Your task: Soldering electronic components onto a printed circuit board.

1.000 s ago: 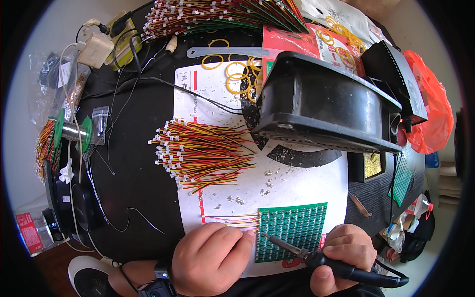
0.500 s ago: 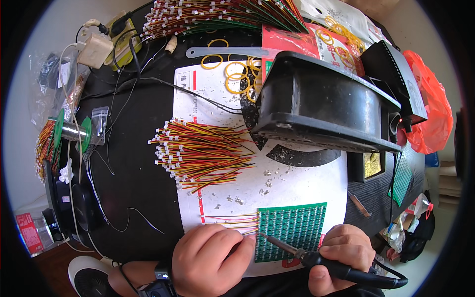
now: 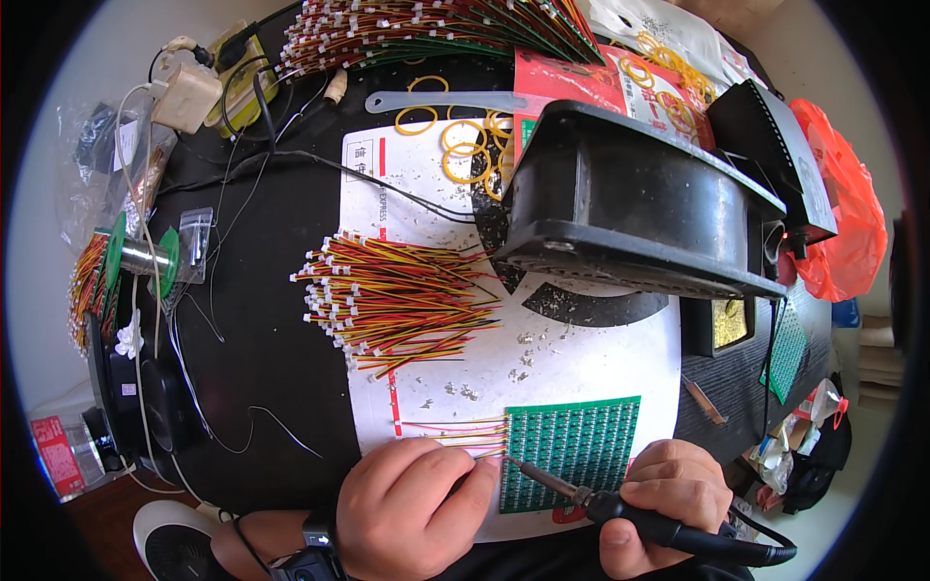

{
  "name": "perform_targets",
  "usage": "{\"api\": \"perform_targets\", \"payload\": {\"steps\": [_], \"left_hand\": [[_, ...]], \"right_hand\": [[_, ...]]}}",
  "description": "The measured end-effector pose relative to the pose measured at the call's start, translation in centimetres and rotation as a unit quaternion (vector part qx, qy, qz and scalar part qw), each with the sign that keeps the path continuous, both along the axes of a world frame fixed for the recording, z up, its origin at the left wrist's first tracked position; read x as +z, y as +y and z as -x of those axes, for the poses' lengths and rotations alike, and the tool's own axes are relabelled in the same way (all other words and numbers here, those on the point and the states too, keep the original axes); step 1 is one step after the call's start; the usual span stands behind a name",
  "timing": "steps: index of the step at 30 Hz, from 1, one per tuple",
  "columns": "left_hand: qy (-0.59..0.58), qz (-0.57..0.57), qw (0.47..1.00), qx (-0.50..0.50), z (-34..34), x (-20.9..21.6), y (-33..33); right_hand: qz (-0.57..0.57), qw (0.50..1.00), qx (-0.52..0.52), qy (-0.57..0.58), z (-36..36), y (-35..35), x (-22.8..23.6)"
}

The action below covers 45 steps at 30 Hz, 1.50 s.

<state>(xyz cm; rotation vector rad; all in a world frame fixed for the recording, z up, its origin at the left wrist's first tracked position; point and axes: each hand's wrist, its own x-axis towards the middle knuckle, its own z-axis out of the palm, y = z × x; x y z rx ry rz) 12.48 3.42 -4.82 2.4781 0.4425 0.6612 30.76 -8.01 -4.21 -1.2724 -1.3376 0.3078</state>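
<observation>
Soldering iron [image 3: 644, 520] just slid a touch L: tip's at the green board's [image 3: 572, 441] L edge, heat nearer the wires [image 3: 455, 423], I'd say!
R hand [image 3: 678, 479] grips 1 iron; L hand's [image 3: 412, 508] grip hidden, can't tell. 1 board being worked, on white sheet [image 3: 601, 363]; 1 fan [image 3: 630, 184]; wires uncountable.

Two bare hands [image 3: 412, 504] [image 3: 683, 479] and one black-handled soldering iron [image 3: 607, 507] appear. Three red-and-yellow wire bundles [image 3: 407, 302] [image 3: 426, 34] [image 3: 87, 281] accompany one green-flanged solder spool [image 3: 145, 258].

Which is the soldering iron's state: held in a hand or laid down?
Held. The right hand is closed around the soldering iron, its tip slanting toward the left edge of the green board.
</observation>
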Motion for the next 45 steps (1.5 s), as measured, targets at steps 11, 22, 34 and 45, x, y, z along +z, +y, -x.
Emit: {"api": "perform_targets", "payload": {"steps": [11, 22, 34, 45], "left_hand": [[0.031, -0.005, 0.999, -0.035, -0.6, 1.2, 0.7], [0.03, -0.005, 0.999, -0.032, -0.5, 1.2, 0.6], [0.016, 0.001, 1.0, 0.005, -0.4, 1.1, 0.1], [0.064, -0.007, 0.975, 0.212, 1.1, 1.6, 4.1]], "right_hand": [[0.004, 1.0, -0.005, -0.002, 0.0, 0.0, 0.0], [-0.036, 0.999, 0.0, 0.025, -0.1, -0.1, -0.4], [-0.053, 0.997, -0.021, 0.05, 0.2, -0.1, -0.6], [0.031, 0.987, -0.137, -0.075, -0.3, -1.1, 0.9]]}}
